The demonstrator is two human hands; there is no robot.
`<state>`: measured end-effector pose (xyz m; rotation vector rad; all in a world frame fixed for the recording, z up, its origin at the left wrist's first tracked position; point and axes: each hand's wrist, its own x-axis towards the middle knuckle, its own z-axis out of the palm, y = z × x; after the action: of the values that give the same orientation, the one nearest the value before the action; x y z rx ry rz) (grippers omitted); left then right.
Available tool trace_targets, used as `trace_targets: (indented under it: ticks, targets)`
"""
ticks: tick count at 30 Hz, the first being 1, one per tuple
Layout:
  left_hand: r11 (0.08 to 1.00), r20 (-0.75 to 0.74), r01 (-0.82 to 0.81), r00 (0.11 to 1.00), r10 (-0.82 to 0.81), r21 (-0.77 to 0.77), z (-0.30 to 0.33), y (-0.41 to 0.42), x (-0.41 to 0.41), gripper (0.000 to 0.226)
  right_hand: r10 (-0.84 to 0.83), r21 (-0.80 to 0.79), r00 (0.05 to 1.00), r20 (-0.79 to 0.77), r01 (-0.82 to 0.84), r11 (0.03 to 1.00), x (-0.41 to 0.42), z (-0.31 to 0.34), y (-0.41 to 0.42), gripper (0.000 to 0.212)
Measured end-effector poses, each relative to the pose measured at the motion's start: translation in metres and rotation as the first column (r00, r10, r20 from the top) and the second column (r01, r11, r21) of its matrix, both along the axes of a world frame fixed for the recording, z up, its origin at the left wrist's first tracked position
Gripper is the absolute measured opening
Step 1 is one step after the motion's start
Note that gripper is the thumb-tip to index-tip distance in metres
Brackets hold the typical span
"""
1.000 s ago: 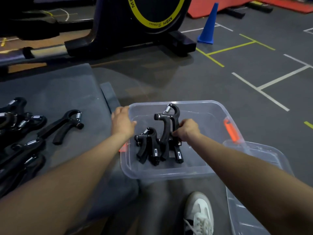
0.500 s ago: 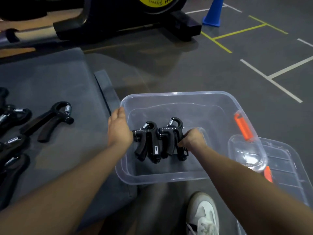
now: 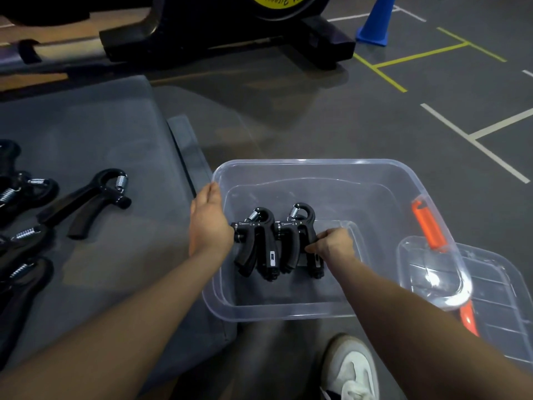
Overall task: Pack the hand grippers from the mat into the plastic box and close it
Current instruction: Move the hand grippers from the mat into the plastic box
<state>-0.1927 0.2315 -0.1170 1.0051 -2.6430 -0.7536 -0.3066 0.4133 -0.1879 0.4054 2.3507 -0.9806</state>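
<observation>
A clear plastic box (image 3: 317, 162) stands open on the floor beside the grey mat (image 3: 101, 125). Two black hand grippers lie side by side on its bottom, the left one (image 3: 259, 246) and the right one (image 3: 297, 235). My right hand (image 3: 334, 245) grips the right gripper by its handle. My left hand (image 3: 209, 223) lies over the box's left rim, fingers curled down inside next to the left gripper's knob, fingertips hidden. One more gripper (image 3: 92, 197) lies loose on the mat, with several others (image 3: 20, 226) at the mat's left edge.
The box's clear lid (image 3: 496, 298) with an orange latch lies on the floor at the right, partly under the box. Another orange latch (image 3: 427, 226) sits on the box's right rim. An exercise machine's base (image 3: 230, 39) and a blue cone (image 3: 375, 21) stand beyond. My white shoe (image 3: 352, 370) is below the box.
My right hand has lowered its gripper from above the box to the bottom, beside the other one. My left hand slid a little nearer along the left rim.
</observation>
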Motion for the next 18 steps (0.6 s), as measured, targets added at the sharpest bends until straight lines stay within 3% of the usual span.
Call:
trace_targets:
  ticks: [4,8,18]
  targets:
    - [1.000,-0.007,-0.002,1.000,0.002,0.006,0.0004,0.0006,-0.0005,0.068,0.028,0.026,0.999,0.027,-0.029,0.999,0.0006,0.0012,0.0005,0.027]
    - [1.000,-0.029,0.003,1.000,-0.003,0.005,0.0003,0.0007,0.0001,0.066,0.050,0.045,0.998,0.034,-0.051,0.998,0.0016,0.0032,0.0010,0.012]
    - [1.000,0.011,0.002,1.000,-0.003,0.027,0.0045,0.0012,-0.0001,0.067,0.062,-0.013,0.997,-0.040,-0.062,0.998,-0.0009,0.0008,-0.0056,0.029]
